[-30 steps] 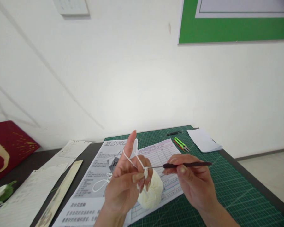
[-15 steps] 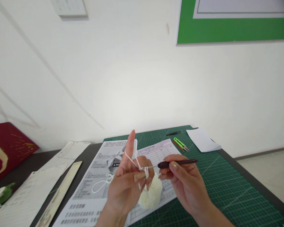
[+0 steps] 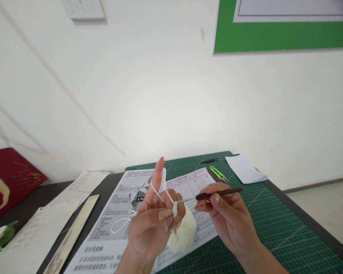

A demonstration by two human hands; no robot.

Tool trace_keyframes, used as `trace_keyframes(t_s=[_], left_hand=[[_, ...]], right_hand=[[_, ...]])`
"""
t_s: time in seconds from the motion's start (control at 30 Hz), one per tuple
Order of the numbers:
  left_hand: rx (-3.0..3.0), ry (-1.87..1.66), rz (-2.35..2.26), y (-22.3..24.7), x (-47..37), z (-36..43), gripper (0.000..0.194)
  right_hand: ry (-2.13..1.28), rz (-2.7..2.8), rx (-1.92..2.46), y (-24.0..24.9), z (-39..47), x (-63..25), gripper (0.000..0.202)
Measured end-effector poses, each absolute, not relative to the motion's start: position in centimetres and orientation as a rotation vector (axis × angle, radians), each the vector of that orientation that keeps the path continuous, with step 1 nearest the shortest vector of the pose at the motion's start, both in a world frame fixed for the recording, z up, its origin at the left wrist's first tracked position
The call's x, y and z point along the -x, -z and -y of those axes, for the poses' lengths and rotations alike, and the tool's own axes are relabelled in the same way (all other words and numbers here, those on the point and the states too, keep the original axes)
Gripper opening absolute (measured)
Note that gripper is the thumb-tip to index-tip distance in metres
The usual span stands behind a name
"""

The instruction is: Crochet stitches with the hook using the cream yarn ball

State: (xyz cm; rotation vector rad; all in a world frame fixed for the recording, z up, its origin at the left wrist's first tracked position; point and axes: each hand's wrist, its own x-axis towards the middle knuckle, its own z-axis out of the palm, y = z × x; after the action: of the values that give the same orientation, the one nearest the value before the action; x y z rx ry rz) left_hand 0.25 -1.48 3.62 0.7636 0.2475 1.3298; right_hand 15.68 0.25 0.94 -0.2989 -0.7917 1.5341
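My left hand [image 3: 153, 224] pinches a small piece of white crocheted yarn [image 3: 175, 209] between thumb and fingers. Its index finger points up, with a strand of the yarn looped around it. My right hand [image 3: 227, 213] is closed on the dark handle of a crochet hook [image 3: 219, 193]. The hook's thin metal shaft points left and its tip meets the crocheted piece. Behind and below my left hand, a pale yellow-white ball of yarn [image 3: 183, 236] rests on a printed form [image 3: 188, 186].
A green cutting mat [image 3: 274, 220] bears green snips [image 3: 217, 173], black tweezers [image 3: 210, 161] and white paper [image 3: 244, 169]. To the left are a printed sheet [image 3: 103, 232], a ruler [image 3: 71, 236], handwritten pages [image 3: 37, 232] and a red bag [image 3: 11, 179].
My right hand and the hook have shifted slightly right, and the hook's handle tilts up a little more. The crocheted piece has moved slightly left and down.
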Motion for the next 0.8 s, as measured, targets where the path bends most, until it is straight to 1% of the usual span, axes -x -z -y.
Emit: trace_keyframes(t_s=[0.23, 0.43, 0.67, 0.8], left_hand=[[-0.736, -1.3, -0.225, -3.7, -0.2, 1.5, 0.09], [-0.713, -1.338, -0.192, -3.1, -0.5, 1.4, 0.089], [-0.656, -1.322, -0.14, -2.8, -0.6, 1.1, 0.081], [-0.628, -1.287, -0.106, -2.9, -0.6, 1.1, 0.078]], right_hand=[[-1.494, 0.864, 0.292, -1.1, -0.3, -15.9, 0.005], [-1.36, 1.005, 0.273, -0.9, -0.5, -16.3, 0.003], [-1.189, 1.241, 0.286, -0.6, -0.9, -17.2, 0.01], [-1.165, 1.299, 0.286, -0.6, -0.9, -17.6, 0.012]])
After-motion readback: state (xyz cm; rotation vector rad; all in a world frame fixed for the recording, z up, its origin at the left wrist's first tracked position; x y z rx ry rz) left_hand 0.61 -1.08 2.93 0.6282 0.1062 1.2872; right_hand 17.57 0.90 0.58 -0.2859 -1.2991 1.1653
